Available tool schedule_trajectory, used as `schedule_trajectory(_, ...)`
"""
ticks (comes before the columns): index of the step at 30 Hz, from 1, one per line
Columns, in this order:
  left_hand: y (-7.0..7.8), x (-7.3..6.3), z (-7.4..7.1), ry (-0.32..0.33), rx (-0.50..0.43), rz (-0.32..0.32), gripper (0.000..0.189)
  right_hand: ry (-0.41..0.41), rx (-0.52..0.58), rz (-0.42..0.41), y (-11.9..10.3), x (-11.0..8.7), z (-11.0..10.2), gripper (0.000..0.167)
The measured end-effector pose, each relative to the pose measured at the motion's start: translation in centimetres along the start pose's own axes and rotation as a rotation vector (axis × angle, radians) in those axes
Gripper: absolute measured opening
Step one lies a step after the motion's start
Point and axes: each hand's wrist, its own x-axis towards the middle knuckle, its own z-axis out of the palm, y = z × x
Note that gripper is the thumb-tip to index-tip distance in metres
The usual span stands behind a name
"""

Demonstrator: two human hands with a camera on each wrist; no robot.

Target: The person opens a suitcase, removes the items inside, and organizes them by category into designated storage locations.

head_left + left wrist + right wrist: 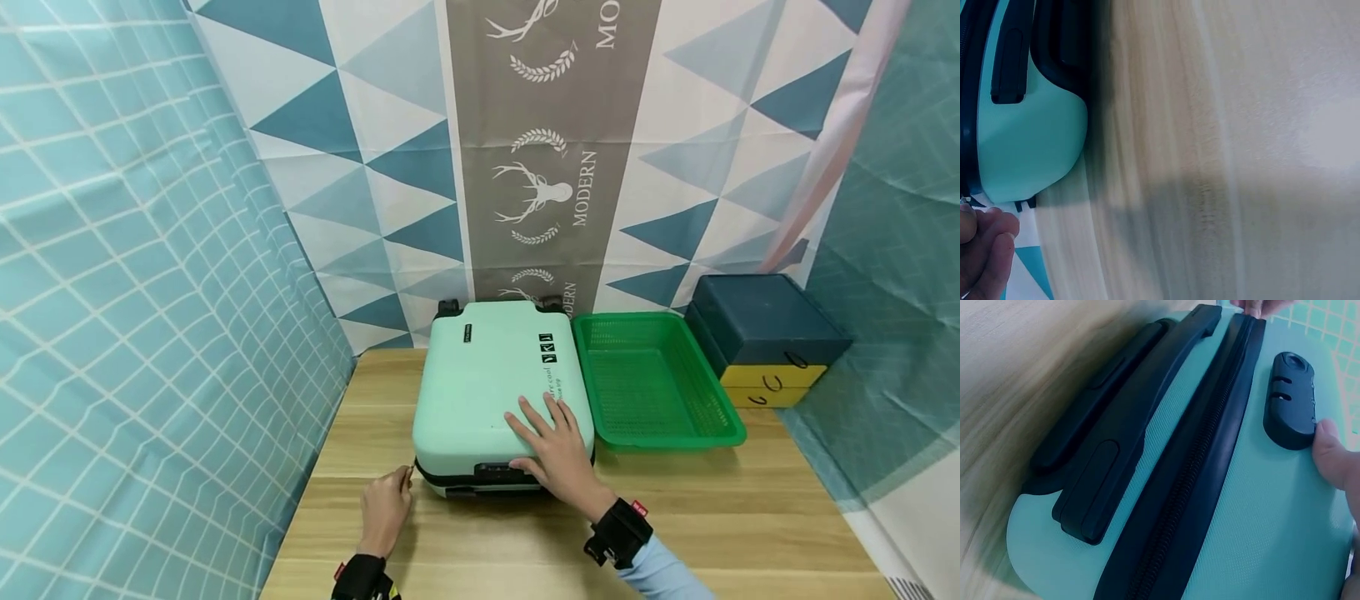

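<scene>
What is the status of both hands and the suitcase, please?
Left hand pinching zipper pull; right hand resting on suitcase. Suitcase lies flat, looks closed. Green basket close beside, not blocking.

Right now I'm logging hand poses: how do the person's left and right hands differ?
The left hand has curled fingers, the right hand spread ones. The left pinches what looks like a zipper pull at a corner of the suitcase; the right rests on top of it. Both wear black wrist straps.

Closed mint-green hard-shell suitcase (480, 379) lies flat on the tabletop (697, 517); black zipper (1199, 450) along its near side.
</scene>
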Motion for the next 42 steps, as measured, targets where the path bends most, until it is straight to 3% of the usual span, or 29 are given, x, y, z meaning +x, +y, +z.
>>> schedule_trajectory(5,0.3,-0.8,-0.5,-0.047,0.009,-0.040,0.010,-0.034,0.063,-0.025,0.6,-0.2,-0.4,0.075)
schedule_trajectory(16,1.9,-3.2,-1.5,-0.047,-0.015,-0.042,0.014,-0.074,0.199,-0.113,3.0,0.1,-0.9,0.077)
schedule_trajectory(24,2.8,-4.1,-2.0,-0.050,-0.025,0.030,0.019,-0.109,0.221,-0.156,4.0,0.4,-0.6,0.078)
schedule_trajectory(31,4.0,-4.8,-2.3,0.012,-0.029,0.168,0.023,-0.134,0.241,-0.112,4.6,0.4,-0.5,0.080)
schedule_trajectory(35,4.7,-4.9,-2.3,0.025,-0.061,0.219,0.026,-0.107,0.225,-0.097,5.0,0.4,-0.4,0.080)
schedule_trajectory(42,6.1,-4.5,-1.8,-0.029,-0.123,0.265,0.027,-0.028,0.221,-0.039,6.1,0.4,-0.3,0.077)
